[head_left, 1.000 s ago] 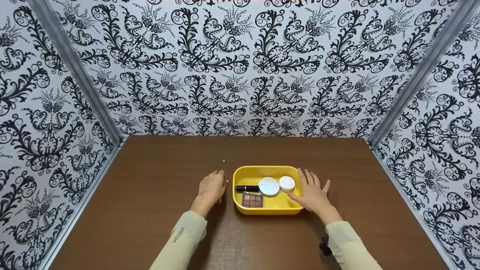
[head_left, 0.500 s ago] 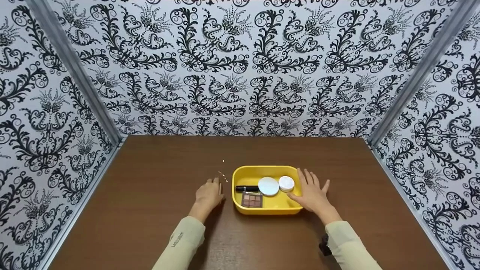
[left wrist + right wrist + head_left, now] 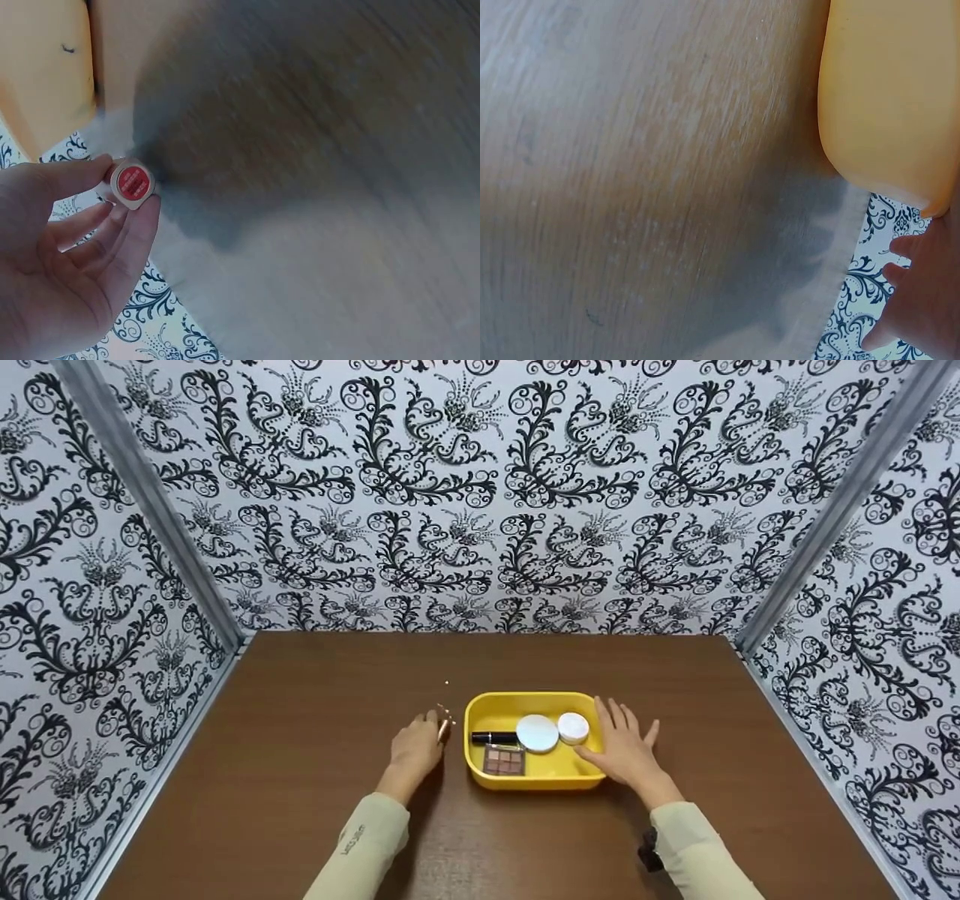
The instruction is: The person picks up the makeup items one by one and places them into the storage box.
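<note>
My left hand (image 3: 415,746) is just left of the yellow basket (image 3: 536,783). Between thumb and fingertips it pinches a lipstick (image 3: 135,183), whose round red end label faces the left wrist camera. Only a shiny sliver of it shows in the head view. My right hand (image 3: 624,746), fingers spread straight, rests on the basket's right rim. Inside the basket lie a black tube (image 3: 493,737), an eyeshadow palette (image 3: 504,760), a pale round compact (image 3: 538,733) and a small white jar (image 3: 574,727).
The basket stands on a brown wooden table (image 3: 322,697). Small bright specks (image 3: 445,710) show on the table left of the basket. Patterned panels (image 3: 480,510) in grey frames enclose the back and sides.
My left hand has shifted slightly left and toward me, uncovering the bright specks, and its wrist has turned so the lipstick shows at the fingertips. The right hand and basket stay put.
</note>
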`<move>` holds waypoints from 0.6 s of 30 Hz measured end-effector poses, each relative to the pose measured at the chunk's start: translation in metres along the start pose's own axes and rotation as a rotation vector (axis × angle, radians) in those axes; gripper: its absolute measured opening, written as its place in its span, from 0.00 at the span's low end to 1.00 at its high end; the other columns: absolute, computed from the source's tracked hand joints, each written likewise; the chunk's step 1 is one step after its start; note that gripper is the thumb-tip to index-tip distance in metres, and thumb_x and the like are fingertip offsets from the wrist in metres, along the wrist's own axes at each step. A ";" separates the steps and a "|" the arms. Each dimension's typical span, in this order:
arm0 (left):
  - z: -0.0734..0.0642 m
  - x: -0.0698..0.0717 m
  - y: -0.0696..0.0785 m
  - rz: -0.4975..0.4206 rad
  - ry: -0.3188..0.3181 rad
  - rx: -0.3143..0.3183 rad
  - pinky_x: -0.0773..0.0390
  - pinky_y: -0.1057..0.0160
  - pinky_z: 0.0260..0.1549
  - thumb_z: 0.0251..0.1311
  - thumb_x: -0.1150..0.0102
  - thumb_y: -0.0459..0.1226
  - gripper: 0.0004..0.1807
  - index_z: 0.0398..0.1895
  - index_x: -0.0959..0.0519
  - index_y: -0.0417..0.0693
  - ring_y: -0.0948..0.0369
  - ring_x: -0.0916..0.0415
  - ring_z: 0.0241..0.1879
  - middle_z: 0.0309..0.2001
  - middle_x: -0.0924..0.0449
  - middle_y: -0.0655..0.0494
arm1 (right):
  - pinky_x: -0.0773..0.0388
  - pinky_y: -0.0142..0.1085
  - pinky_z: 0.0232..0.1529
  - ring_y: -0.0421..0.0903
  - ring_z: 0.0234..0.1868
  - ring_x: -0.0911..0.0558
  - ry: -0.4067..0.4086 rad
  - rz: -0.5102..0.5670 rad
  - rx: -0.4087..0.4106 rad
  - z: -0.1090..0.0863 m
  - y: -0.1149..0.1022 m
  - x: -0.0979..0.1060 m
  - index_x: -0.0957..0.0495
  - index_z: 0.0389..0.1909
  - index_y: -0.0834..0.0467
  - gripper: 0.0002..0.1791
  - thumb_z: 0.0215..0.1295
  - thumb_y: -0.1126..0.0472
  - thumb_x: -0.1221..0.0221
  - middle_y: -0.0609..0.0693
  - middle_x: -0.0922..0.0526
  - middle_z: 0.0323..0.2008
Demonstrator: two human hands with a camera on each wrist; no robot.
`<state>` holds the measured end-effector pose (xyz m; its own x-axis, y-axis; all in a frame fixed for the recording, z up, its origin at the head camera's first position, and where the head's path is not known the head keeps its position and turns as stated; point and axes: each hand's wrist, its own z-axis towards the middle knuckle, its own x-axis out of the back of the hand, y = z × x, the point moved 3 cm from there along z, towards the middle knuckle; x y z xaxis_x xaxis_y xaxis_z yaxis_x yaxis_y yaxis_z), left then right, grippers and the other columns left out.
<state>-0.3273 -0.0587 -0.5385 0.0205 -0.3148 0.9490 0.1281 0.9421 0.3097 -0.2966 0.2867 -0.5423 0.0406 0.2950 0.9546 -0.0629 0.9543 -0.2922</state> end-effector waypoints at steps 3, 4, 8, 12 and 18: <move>0.002 0.007 0.004 -0.002 0.052 -0.009 0.16 0.44 0.37 0.60 0.35 0.36 0.20 0.53 0.28 0.40 0.41 0.17 0.39 0.43 0.20 0.42 | 0.69 0.79 0.66 0.68 0.77 0.49 -0.001 -0.001 -0.001 0.000 0.000 0.000 0.54 0.80 0.56 0.55 0.61 0.34 0.40 0.65 0.49 0.78; 0.003 0.010 0.006 -0.003 0.074 -0.012 0.16 0.45 0.37 0.60 0.35 0.37 0.20 0.53 0.28 0.41 0.41 0.17 0.39 0.43 0.20 0.42 | 0.69 0.79 0.66 0.68 0.77 0.49 -0.001 0.002 -0.001 0.000 0.000 0.000 0.55 0.80 0.56 0.55 0.61 0.35 0.40 0.65 0.49 0.78; 0.007 0.020 0.016 0.011 0.176 -0.050 0.16 0.46 0.36 0.58 0.33 0.36 0.21 0.52 0.28 0.44 0.44 0.17 0.39 0.43 0.19 0.44 | 0.70 0.79 0.66 0.68 0.77 0.49 -0.004 0.008 -0.003 0.000 0.000 0.000 0.54 0.80 0.56 0.54 0.62 0.36 0.40 0.65 0.49 0.78; 0.009 0.031 0.032 0.047 0.264 -0.127 0.15 0.48 0.34 0.55 0.32 0.34 0.21 0.51 0.27 0.47 0.47 0.18 0.40 0.44 0.19 0.47 | 0.70 0.79 0.66 0.68 0.77 0.49 0.001 0.008 -0.003 -0.001 -0.001 0.001 0.54 0.80 0.56 0.54 0.62 0.36 0.39 0.65 0.48 0.78; 0.013 0.035 0.058 0.115 0.301 -0.237 0.15 0.53 0.33 0.56 0.34 0.33 0.17 0.49 0.25 0.50 0.51 0.20 0.40 0.42 0.21 0.51 | 0.69 0.79 0.66 0.68 0.77 0.49 0.000 0.006 0.000 -0.001 -0.001 0.001 0.54 0.79 0.56 0.54 0.61 0.36 0.39 0.65 0.48 0.78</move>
<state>-0.3317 -0.0141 -0.4863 0.3328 -0.2619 0.9059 0.3329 0.9314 0.1470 -0.2960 0.2861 -0.5413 0.0405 0.3010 0.9528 -0.0628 0.9524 -0.2982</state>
